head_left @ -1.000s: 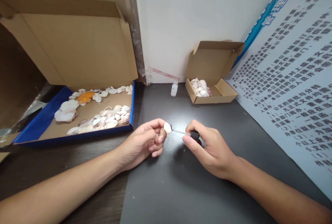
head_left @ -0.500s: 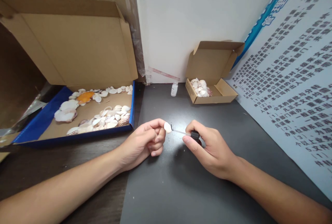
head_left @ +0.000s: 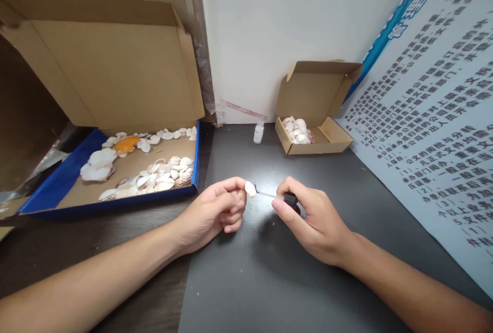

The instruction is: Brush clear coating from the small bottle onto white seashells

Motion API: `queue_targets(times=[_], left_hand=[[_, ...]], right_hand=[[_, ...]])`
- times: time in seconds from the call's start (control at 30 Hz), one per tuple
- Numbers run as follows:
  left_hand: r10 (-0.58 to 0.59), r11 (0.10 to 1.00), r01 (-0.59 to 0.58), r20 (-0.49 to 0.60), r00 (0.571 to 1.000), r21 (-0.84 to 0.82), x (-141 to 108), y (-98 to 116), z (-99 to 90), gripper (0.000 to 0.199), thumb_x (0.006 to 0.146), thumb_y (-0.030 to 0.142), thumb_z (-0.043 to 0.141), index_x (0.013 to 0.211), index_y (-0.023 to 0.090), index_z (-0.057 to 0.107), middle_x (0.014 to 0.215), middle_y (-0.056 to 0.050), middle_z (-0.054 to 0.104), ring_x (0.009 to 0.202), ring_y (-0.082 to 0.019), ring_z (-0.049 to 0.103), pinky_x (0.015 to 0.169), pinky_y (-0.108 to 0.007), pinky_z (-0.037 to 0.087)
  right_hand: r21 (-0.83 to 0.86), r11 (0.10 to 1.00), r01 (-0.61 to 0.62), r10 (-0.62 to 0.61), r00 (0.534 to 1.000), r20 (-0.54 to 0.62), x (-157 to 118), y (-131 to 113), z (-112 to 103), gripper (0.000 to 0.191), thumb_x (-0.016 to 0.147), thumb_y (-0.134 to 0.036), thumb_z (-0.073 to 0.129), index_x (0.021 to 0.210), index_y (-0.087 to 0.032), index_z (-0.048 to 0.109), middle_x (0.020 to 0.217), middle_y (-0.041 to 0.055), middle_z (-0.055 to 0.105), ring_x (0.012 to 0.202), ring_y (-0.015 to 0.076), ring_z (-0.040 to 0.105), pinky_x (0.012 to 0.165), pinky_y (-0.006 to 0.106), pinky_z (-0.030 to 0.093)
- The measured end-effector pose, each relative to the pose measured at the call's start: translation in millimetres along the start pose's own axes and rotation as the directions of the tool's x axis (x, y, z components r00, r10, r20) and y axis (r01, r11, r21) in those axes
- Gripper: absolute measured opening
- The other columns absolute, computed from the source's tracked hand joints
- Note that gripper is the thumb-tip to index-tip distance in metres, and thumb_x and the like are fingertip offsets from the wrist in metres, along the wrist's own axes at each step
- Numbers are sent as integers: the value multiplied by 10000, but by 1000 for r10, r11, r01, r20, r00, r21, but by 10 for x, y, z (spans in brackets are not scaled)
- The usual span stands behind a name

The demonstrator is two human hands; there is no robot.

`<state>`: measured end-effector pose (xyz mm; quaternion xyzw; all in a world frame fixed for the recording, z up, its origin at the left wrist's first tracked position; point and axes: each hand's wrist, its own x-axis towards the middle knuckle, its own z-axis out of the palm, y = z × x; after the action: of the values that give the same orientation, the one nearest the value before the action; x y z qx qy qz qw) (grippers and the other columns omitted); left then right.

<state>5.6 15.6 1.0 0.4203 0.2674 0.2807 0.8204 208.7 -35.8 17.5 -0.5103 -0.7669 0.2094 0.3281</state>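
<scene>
Between the thumb and fingertips of my left hand [head_left: 221, 208] is a small white seashell [head_left: 250, 189], held up above the dark mat. My right hand [head_left: 314, 220] grips a cap brush by its black cap [head_left: 290, 200]. From the cap a thin clear stem [head_left: 269, 196] points left, ending in a dark tip [head_left: 257, 188] right beside the shell's right edge. Whether tip and shell touch, I cannot tell. A small whitish bottle [head_left: 258, 132] stands upright on the mat beyond my hands.
To the left lies an open blue-edged cardboard box [head_left: 195, 163] holding many shells, one orange [head_left: 126, 144]. At the back right is a smaller open carton [head_left: 319, 147] with white shells. A printed sheet [head_left: 435, 132] leans along the right side; a white wall [head_left: 246, 40] rises behind.
The shell has turned slightly in my left fingers and shifted a little to the right. The brush tip has tilted slightly. My hands otherwise stay in nearly the same place.
</scene>
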Motion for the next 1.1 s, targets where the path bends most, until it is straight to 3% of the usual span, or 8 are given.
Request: queue_targets(times=[0.3,0.67,1.1], left_hand=[[6,1000,-7,13,1000,16,-12,6,-15,147,782,123,593,890,182,513,736,45,447,502,-44,306,468,-195,300],[18,999,-20,43,999,25,-1,-10,-19,138,785,161,619,865,170,506,766,52,421,489,-23,292,468,-194,274],[-3,1000,3,1,1000,13,5,7,-5,90,798,101,556,860,164,539,707,60,405,460,-22,264,453,-194,259]], right_hand=[[-4,1000,-5,5,1000,1,-3,1,7,207,958,-341,468,796,-216,434,577,-70,428,498,98,377,512,227,312],[5,1000,5,-5,1000,9,-3,3,6,217,955,-342,462,784,-214,428,578,-70,418,494,96,358,508,223,306],[2,1000,10,-10,1000,-1,-1,14,10,222,955,-347,471,783,-215,425,585,-68,422,498,95,365,506,219,305]])
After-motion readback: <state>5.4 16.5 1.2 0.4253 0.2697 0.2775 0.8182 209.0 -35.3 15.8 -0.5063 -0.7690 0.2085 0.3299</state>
